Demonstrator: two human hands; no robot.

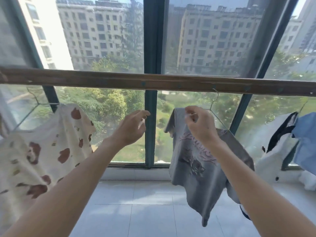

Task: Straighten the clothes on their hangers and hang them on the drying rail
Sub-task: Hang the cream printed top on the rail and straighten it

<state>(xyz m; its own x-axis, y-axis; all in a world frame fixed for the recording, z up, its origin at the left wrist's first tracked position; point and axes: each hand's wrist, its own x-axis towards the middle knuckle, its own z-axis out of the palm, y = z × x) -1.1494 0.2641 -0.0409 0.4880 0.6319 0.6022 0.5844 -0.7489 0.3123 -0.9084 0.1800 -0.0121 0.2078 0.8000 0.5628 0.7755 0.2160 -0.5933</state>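
A brown drying rail [119, 81] runs across the window. A grey printed T-shirt [193, 161] hangs from it on a wire hanger [214, 101], bunched toward the hanger's left end. My right hand [200, 124] pinches the shirt's neck edge at the top of the hanger. My left hand [133, 127] hovers in the air left of the shirt with loosely curled fingers, holding nothing. A cream garment with brown patches [42, 147] hangs on another wire hanger at the left.
At the right hang a white garment with black trim [277, 151] and a blue one [306, 139]. Dark green window frames [150, 117] stand behind the rail. Pale floor tiles [136, 211] lie below.
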